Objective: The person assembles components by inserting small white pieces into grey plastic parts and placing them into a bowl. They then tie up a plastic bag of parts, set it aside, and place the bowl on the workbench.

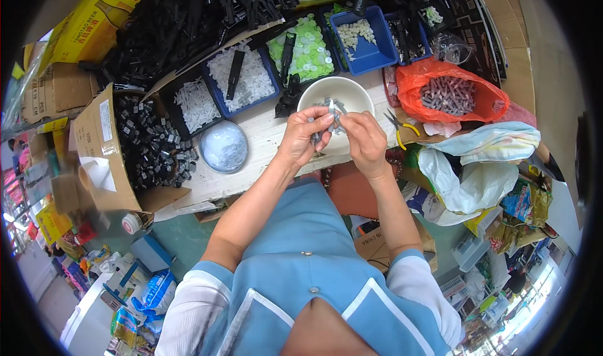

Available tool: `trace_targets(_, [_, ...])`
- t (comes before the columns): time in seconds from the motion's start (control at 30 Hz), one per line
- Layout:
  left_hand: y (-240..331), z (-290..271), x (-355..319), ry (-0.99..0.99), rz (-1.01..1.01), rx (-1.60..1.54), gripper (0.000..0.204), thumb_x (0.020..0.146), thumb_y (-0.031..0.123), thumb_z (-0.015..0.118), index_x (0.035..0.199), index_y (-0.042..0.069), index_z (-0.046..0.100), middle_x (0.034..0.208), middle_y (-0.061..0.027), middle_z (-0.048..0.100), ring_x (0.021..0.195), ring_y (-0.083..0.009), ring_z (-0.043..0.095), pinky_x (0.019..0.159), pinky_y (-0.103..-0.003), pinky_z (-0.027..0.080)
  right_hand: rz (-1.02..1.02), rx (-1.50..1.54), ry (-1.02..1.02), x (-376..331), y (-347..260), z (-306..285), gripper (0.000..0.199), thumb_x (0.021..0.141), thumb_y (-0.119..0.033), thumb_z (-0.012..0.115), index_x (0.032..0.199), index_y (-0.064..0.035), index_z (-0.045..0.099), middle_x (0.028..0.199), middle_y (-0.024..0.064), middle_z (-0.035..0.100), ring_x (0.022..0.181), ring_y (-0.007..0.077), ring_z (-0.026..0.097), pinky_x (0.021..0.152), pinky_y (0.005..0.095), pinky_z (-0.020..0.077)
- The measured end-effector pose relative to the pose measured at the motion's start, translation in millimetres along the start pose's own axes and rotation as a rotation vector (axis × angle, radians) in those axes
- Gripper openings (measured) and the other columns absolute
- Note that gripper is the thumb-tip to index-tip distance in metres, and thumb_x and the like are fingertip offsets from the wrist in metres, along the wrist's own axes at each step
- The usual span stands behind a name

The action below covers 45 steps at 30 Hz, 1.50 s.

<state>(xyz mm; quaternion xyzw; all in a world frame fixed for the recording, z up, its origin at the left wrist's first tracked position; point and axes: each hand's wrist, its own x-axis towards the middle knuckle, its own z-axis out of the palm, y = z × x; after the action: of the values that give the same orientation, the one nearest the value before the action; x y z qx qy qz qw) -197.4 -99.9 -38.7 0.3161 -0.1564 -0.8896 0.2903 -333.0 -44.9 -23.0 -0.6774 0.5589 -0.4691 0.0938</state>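
Observation:
Both my hands are held close together over the near side of a white bowl point(358, 92). My left hand point(303, 135) is closed around several small grey plastic pieces point(316, 137), some showing between the fingers. The fingers of my right hand point(366, 142) are pinched together beside the left fingertips, at a small grey piece point(340, 107). A small white tip sits between the two hands. More grey pieces seem to lie in the bowl behind the fingers, partly hidden.
Trays of white pieces point(254, 80), green discs point(304, 45) and cream pieces point(356, 34) line the back. Pliers point(402, 130) and a red bag point(414, 73) of grey pieces lie right. A round dish point(223, 147) and a carton point(103, 149) of black parts stand left.

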Motion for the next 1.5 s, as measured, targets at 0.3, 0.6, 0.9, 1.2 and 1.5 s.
trace_targets(0.3, [4.9, -1.5, -1.8, 0.043, -0.034, 0.046, 0.011, 0.076, 0.006, 0.059, 0.083, -0.002, 0.057, 0.068, -0.0079, 0.057, 0.045, -0.0086, 0.050, 0.032, -0.017, 0.034, -0.059, -0.016, -0.035, 2.7, -1.2, -1.9, 0.031, 0.054, 0.012, 0.052, 0.083, 0.0037, 0.057, 0.077, 0.0122, 0.054, 0.062, 0.0254, 0.051, 0.053, 0.0312, 0.0432])
trace_targets(0.6, [12.9, -5.2, -3.9, 0.045, -0.057, 0.102, 0.009, 0.075, 0.005, 0.060, 0.081, -0.001, 0.058, 0.066, -0.0059, 0.054, 0.043, -0.0085, 0.048, 0.032, -0.018, 0.031, -0.123, 0.033, -0.119, 11.0, 1.4, -1.9, 0.029, 0.053, 0.011, 0.052, 0.081, 0.0042, 0.056, 0.077, 0.0118, 0.055, 0.061, 0.0250, 0.053, 0.054, 0.0306, 0.0443])
trace_targets(0.9, [15.0, -3.5, -14.0, 0.048, 0.165, 0.281, 0.012, 0.075, 0.007, 0.060, 0.086, 0.001, 0.061, 0.071, -0.0019, 0.053, 0.050, -0.0053, 0.049, 0.037, -0.016, 0.033, 0.319, 0.275, -0.074, 13.8, -21.6, 3.5, 0.016, 0.072, 0.006, 0.057, 0.087, 0.0027, 0.058, 0.079, 0.0094, 0.057, 0.068, 0.0167, 0.056, 0.060, 0.0246, 0.0454])
trace_targets(1.2, [20.2, 4.4, -15.6, -0.004, 0.372, 0.555, 0.013, 0.074, 0.004, 0.062, 0.086, 0.000, 0.062, 0.076, -0.0023, 0.052, 0.056, -0.0064, 0.049, 0.045, -0.017, 0.039, 1.068, 1.139, 0.096, 10.4, -25.5, 4.9, 0.012, 0.075, -0.004, 0.059, 0.084, 0.0031, 0.056, 0.076, 0.0056, 0.056, 0.064, 0.0101, 0.053, 0.057, 0.0217, 0.0448])
trace_targets(1.5, [18.1, 6.2, -14.8, -0.043, 0.424, 0.715, 0.011, 0.072, 0.003, 0.063, 0.081, -0.001, 0.062, 0.070, -0.0034, 0.053, 0.057, -0.0069, 0.050, 0.045, -0.018, 0.042, 0.878, 0.816, 0.114, 4.8, -30.1, 1.0, 0.008, 0.074, 0.007, 0.053, 0.080, 0.0021, 0.056, 0.073, 0.0027, 0.054, 0.063, 0.0088, 0.052, 0.057, 0.0200, 0.0432])
